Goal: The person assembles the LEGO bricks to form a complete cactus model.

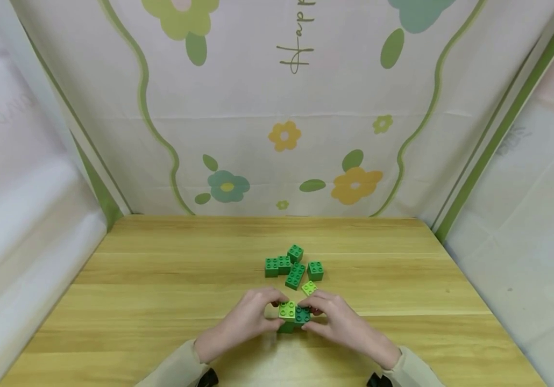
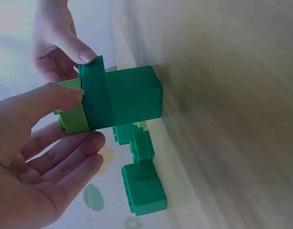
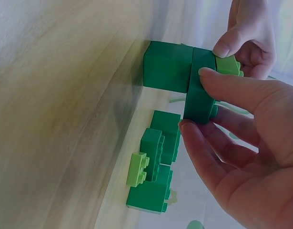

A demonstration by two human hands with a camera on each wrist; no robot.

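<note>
Between the two hands stands a small stack of toy building bricks. Its base is a tall green brick (image 2: 136,93) on the table. Across that lies a longer, flatter dark green brick (image 3: 198,88), overhanging to the right. A lime brick (image 1: 287,309) sits on the left end of it, studs up. My left hand (image 1: 251,318) pinches the lime brick between thumb and fingers, its thumb on the near side. My right hand (image 1: 339,320) grips the overhanging end of the dark green brick, thumb in front and fingers behind.
Just beyond the stack lie several loose green bricks, among them a longer brick (image 1: 295,276), a square brick (image 1: 315,271) and a pair side by side (image 1: 271,267). A flat lime brick (image 1: 309,288) lies close to the right fingers. Printed cloth (image 1: 238,107) hangs behind the wooden table (image 1: 161,279).
</note>
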